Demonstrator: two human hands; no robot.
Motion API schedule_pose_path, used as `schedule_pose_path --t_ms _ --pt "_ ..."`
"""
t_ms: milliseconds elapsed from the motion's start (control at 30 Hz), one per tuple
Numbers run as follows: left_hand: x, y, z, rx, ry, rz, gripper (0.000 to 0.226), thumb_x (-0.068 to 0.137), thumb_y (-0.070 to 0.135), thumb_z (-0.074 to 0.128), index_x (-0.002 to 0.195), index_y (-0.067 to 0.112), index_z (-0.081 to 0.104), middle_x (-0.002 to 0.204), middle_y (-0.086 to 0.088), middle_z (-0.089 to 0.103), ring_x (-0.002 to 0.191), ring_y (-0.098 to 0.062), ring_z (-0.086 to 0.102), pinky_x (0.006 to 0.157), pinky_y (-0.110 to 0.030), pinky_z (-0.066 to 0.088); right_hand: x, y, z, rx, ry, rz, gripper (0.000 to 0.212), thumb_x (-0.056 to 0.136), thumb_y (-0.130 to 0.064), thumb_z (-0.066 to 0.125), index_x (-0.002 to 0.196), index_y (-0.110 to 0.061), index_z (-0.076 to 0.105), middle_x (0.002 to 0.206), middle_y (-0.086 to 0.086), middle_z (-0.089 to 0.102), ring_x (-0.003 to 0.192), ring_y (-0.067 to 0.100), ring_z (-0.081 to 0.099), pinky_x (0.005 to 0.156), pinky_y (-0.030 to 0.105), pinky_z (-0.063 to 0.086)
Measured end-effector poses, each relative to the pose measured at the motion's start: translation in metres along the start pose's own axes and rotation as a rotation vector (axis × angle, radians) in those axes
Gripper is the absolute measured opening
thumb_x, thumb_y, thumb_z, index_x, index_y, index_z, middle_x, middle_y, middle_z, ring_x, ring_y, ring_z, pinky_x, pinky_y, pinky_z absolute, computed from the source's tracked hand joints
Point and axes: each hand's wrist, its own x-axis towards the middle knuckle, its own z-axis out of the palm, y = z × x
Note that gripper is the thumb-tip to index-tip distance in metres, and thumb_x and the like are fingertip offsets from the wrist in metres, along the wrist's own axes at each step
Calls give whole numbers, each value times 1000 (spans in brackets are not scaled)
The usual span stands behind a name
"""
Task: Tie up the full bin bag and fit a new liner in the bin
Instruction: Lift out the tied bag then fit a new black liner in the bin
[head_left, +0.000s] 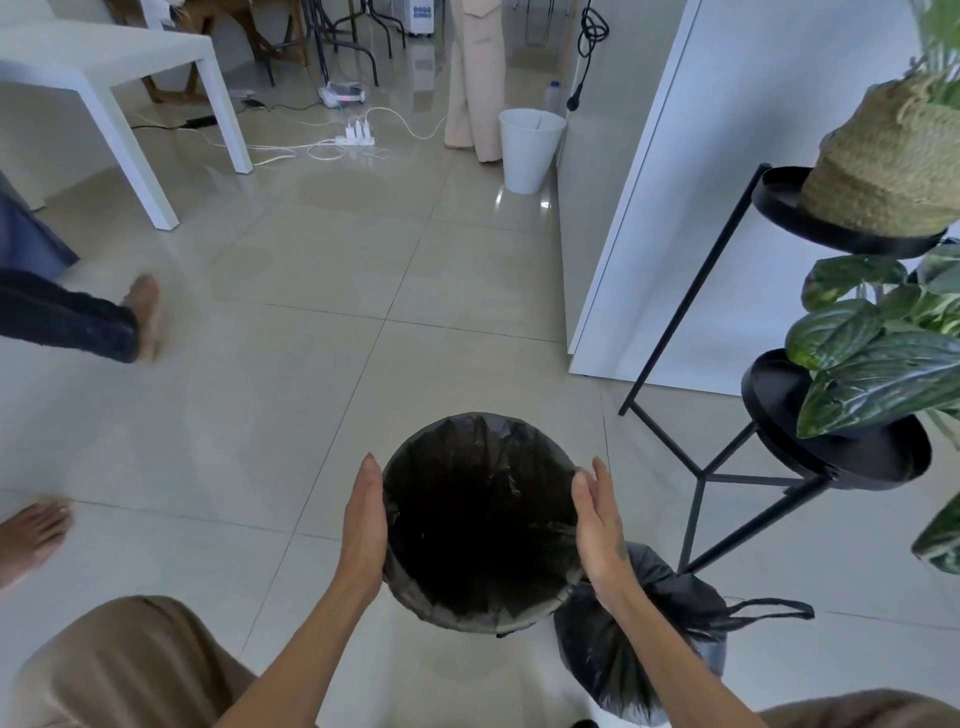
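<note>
- Two bare hands flank one round bin (483, 613) standing on the tiled floor (311, 395): the left hand (363, 525) lies flat against the bin's left rim, and the right hand (597, 525) is just beside the right rim, its palm turned inward.
- Both sets of fingers are straight and spread, closed on nothing.
- One new black liner (480, 462) is fitted in the bin, its edge folded out over the rim all the way round; the inside is dark and nothing can be made out in it.
- One full black bin bag (649, 639) sits on the floor just to the right of the bin, partly behind the right forearm. Its neck is drawn shut, and one drawstring loop (769, 605) trails out to the right.
- One black metal plant stand (727, 467) rises on the right, with two round trays: the upper one holds one woven basket planter (883, 171), and the lower one is partly hidden by large green leaves (872, 358).
- One white wastebasket (530, 148) stands far back beside a white wall panel.
- One white table (104, 67) is at upper left, with one white power strip (356, 139) and its cables on the floor behind it.
- Two bare feet of other people show at the left edge, and one more person in pale trousers stands near the wastebasket.
</note>
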Motion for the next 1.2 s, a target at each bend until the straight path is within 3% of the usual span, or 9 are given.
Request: schedule_pose_path --t_ms 167,367,533,667,767,867,1000,1100,1200 --pt "9 0 3 23 -49 15 61 88 79 19 120 51 63 121 6 71 117 -27 63 95 -47 51 1 6 7 90 58 70 66 99 -54 39 157 -30 20 163 -3 27 149 23 26 119 43 22" --pt "15 0 -5 66 -67 -44 75 83 83 12 114 42 67 115 -3 72 107 -30 63 100 -52 47 2 10 8 48 86 68 51 100 -49 42 144 -23 44 138 -5 53 133 21 47 112 38 35" --pt "27 -8 -9 9 -64 -12 85 82 86 18 147 39 44 146 -3 56 133 -33 52 111 -55 39 11 12 2 3 57 75 55 100 -51 43 149 -25 39 146 -5 48 137 19 43 117 42 34" --pt "26 -14 -9 -99 -133 -166 96 69 98 24 127 34 66 125 -8 69 119 -37 61 105 -58 46 9 17 7 47 44 115 48 100 -49 46 141 -25 46 134 -1 58 128 22 52 112 47 40" --pt "27 -9 -13 48 -92 -169 92 76 92 22 116 27 71 113 -8 72 108 -32 64 101 -49 50 12 18 0 -8 22 184 49 100 -52 42 139 -22 50 129 2 61 120 22 56 107 45 44" --pt "24 2 -14 251 89 -13 77 92 76 18 114 21 66 120 -4 67 106 -24 60 97 -39 44 15 17 -7 -315 50 97 61 98 -57 38 146 -20 43 146 7 51 133 25 48 114 47 38" --pt "-1 18 -7 547 303 598 46 103 43 35 126 13 61 124 -2 63 118 -20 55 101 -34 41 5 -6 -1 -642 111 -481 46 103 -42 40 138 -15 52 143 5 51 134 21 46 112 36 39" --pt "-16 20 15 1134 -220 926 41 100 43 38 118 21 67 114 5 70 106 -15 63 94 -35 50 5 -17 19 -957 -342 -670 39 104 -33 39 131 -16 60 134 3 62 126 22 56 109 33 41" --pt "-14 11 23 1660 -627 752 58 101 55 23 106 21 70 104 -5 74 100 -27 66 90 -40 48 19 -10 28 -1516 -645 -486 50 102 -45 37 142 -18 52 156 6 41 149 28 27 123 47 16"
